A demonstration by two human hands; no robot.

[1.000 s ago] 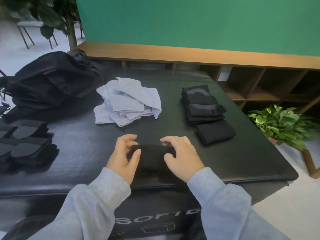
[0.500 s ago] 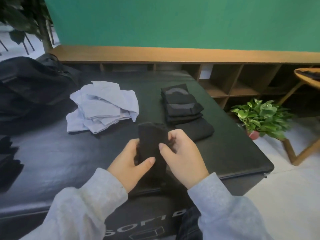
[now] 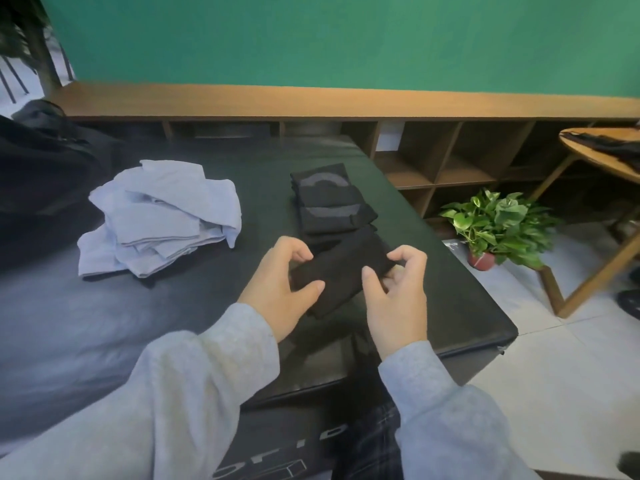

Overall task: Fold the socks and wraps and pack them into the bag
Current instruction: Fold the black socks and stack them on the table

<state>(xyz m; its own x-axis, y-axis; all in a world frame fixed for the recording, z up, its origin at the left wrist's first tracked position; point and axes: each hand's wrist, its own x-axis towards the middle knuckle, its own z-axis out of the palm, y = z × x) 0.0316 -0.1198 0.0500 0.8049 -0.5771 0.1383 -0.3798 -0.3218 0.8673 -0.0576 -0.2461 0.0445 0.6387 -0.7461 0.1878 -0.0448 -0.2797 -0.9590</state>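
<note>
A folded black sock [image 3: 341,273] is held above the black table [image 3: 450,306], lying slantwise between my hands. My left hand [image 3: 280,289] grips its near left end with thumb and curled fingers. My right hand [image 3: 398,299] pinches its far right end. Just behind it sits a stack of folded black socks [image 3: 327,202] with grey arcs on them. A heap of pale blue cloths [image 3: 162,216] lies to the left. The black bag [image 3: 45,161] rests at the far left edge of the view, partly cut off.
The table's right edge drops to a tiled floor where a potted green plant [image 3: 498,226] stands. A wooden shelf unit [image 3: 433,157] runs along the green wall behind. A round wooden side table [image 3: 602,157] stands at the far right.
The black sock was lifted off the table, turned from upright to slanting, and carried right toward the stack. The view swung right, so the bag slid to the frame's edge.
</note>
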